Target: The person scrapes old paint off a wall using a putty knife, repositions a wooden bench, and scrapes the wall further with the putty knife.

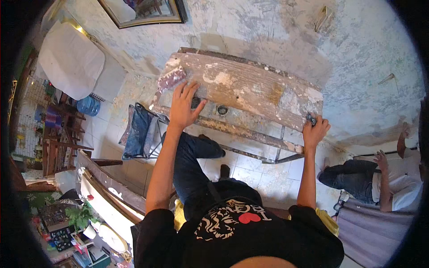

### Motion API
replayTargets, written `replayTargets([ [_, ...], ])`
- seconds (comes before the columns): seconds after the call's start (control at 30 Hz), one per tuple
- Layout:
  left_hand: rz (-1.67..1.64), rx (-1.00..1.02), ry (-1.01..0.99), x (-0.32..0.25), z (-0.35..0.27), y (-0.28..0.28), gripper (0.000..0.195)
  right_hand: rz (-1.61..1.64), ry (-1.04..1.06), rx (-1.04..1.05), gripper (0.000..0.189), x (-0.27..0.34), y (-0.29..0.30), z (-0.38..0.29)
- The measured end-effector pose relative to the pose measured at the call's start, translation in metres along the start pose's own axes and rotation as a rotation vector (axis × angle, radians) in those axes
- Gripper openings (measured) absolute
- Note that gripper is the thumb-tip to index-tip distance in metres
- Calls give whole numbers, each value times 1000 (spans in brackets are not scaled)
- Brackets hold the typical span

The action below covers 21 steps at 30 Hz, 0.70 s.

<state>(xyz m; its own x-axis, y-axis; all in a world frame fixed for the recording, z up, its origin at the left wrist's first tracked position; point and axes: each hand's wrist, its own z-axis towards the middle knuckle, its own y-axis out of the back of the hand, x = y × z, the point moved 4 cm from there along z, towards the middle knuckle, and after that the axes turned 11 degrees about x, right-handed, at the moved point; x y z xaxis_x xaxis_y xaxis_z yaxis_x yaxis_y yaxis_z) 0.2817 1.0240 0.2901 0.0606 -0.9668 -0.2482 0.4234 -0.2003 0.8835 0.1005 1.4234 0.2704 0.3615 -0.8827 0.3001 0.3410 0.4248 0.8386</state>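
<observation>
A worn wooden board (244,83), spattered with paint, lies on a metal-framed bench before me. My left hand (185,104) is palm down at the board's left part, fingers apart, nothing seen in it. Just beyond its fingertips is a maroon, paint-spotted block-like piece (171,78). A dark round thing is partly covered by the left thumb, and a second round dark fitting (222,110) shows in the gap by the front rail (248,131). At the board's right corner, my right hand (315,130) has thumb and fingers around a small black object (310,118).
A patchy, scraped wall (268,37) rises behind the bench, with a framed mirror (147,16). Blue cloth (137,130) hangs at the bench's left end. Another person (362,177) sits at right near a purple curtain-like cloth (372,227). A blue water jug (88,106) stands left.
</observation>
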Motion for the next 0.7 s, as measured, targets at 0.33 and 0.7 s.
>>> replayTargets([
  [0.33,3,-13,-21,-3,-2,-3,50,26,-25,-21,30,-3,1,1],
  [0.7,50,-7,-20,6,-9,-9,52,2,7,4,31,-15,-5,0],
])
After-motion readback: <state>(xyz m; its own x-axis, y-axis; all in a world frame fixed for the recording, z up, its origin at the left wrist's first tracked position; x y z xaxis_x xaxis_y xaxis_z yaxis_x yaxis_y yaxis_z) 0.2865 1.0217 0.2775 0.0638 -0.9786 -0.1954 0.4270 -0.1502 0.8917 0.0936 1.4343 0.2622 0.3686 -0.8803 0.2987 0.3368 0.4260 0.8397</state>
